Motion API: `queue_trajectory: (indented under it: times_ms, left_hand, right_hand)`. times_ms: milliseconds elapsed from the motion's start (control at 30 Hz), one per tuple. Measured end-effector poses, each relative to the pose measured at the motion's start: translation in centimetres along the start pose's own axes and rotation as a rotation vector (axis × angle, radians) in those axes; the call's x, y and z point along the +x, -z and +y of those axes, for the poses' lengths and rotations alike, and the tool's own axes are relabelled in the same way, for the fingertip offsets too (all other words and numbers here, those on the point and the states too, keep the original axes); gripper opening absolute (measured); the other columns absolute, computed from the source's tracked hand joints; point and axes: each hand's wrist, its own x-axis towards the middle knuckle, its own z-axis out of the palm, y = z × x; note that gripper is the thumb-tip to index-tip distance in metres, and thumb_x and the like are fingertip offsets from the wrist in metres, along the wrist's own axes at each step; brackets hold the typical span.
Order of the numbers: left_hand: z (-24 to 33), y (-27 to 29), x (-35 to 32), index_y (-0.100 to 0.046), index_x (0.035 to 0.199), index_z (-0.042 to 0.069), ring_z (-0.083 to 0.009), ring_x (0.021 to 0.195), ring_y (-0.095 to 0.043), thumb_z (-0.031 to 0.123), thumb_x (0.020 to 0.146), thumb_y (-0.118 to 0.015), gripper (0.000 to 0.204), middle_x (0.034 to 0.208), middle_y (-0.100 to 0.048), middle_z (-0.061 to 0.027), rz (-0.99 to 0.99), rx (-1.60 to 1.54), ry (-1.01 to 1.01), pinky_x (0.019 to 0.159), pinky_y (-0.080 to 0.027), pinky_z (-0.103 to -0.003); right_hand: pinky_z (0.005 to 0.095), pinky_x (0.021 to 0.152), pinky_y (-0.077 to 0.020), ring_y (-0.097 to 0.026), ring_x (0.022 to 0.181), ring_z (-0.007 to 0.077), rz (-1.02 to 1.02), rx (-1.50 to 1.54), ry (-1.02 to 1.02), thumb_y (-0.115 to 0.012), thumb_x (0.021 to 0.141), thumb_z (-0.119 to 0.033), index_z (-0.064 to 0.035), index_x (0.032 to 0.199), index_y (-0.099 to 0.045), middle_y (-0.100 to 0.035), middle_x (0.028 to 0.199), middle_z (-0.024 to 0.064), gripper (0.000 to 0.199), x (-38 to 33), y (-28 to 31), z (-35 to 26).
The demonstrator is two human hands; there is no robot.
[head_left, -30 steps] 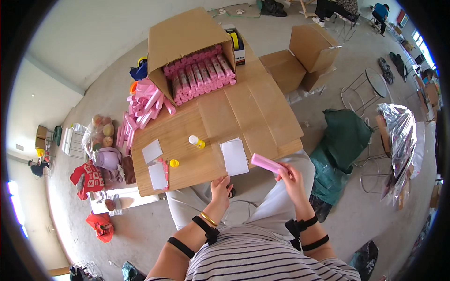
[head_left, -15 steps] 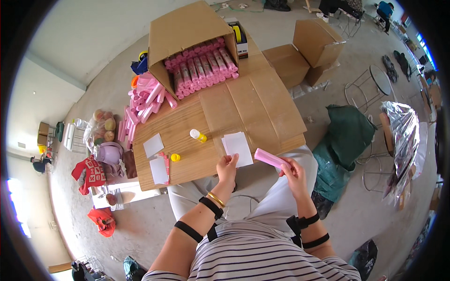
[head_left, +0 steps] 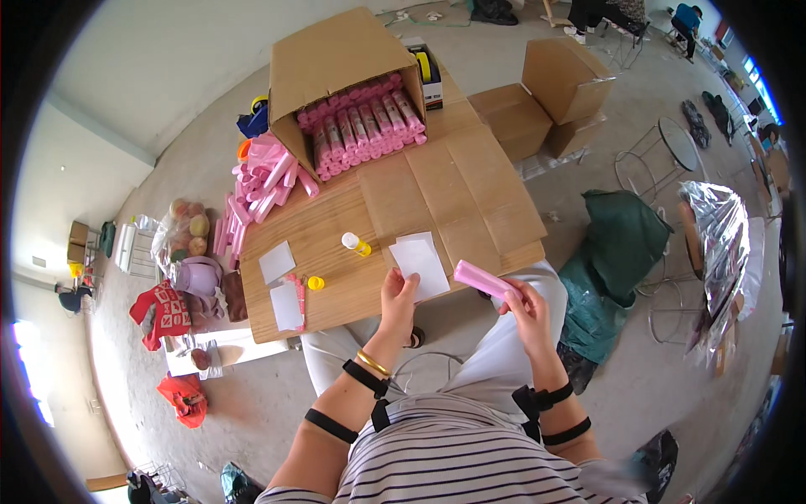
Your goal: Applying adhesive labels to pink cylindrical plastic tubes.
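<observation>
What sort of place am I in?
Probably a small workshop or packing room: a cardboard box packed with pink rolls stands on a wooden table, with another open box beyond.

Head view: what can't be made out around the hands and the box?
All in the head view:
- Pink roll: near end hidden by the right hand.
- White sheets: the left hand masks whether any is gripped.
- Cardboard box: its top hides what lies farther back.

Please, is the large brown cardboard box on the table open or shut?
Open: the large brown cardboard box shows stacked pink cylindrical rolls through its uncovered mouth.
</observation>
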Motion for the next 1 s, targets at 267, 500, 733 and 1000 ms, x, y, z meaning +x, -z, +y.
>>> queue_trajectory:
  times_ms: [267,500,733,1000]
  left_hand:
    - [6.4,-2.4,-6.3,-0.049,0.113,0.006,-0.0163,0.094,-0.062,0.008,0.094,-0.050,0.020,0.101,-0.060,-0.0056,-0.237,-0.031,0.084,0.073,-0.058,-0.030]
    - [9.0,-1.9,-10.1,-0.047,0.127,0.000,-0.0185,0.099,-0.063,0.011,0.095,-0.049,0.033,0.112,-0.060,-0.0088,-0.273,0.041,0.063,0.077,-0.058,-0.032]
    - [10.6,-0.4,-12.7,-0.051,0.124,0.000,-0.0173,0.095,-0.065,0.010,0.093,-0.050,0.033,0.110,-0.062,-0.0088,-0.318,0.038,0.054,0.078,-0.057,-0.030]
    - [13.2,0.0,-15.4,-0.048,0.128,-0.001,-0.0215,0.103,-0.062,0.010,0.091,-0.049,0.038,0.115,-0.061,-0.0119,-0.514,-0.428,0.211,0.092,-0.052,-0.032]
  right_hand:
    - [0.0227,0.069,-0.0464,-0.056,0.072,0.0095,-0.169,0.035,0.138,-0.060,0.092,-0.013,0.0043,0.116,-0.059,-0.061,0.089,0.0042,0.030,-0.7,-4.8,-6.3]
    - [0.0216,0.066,-0.0460,-0.056,0.073,0.0101,-0.192,-0.034,0.217,-0.061,0.090,-0.007,0.0033,0.115,-0.060,-0.056,0.096,0.0053,0.027,-2.2,-6.3,-9.1]
    - [0.0234,0.068,-0.0472,-0.057,0.076,0.0131,-0.121,-0.103,0.373,-0.064,0.087,-0.006,0.0001,0.111,-0.063,-0.054,0.101,0.0070,0.025,-3.7,-7.4,-10.3]
    - [0.0317,0.077,-0.0465,-0.055,0.089,0.0236,-0.046,-0.497,0.703,-0.072,0.075,-0.001,-0.0099,0.108,-0.067,-0.054,0.102,0.0108,0.035,-6.0,-8.2,-11.0]
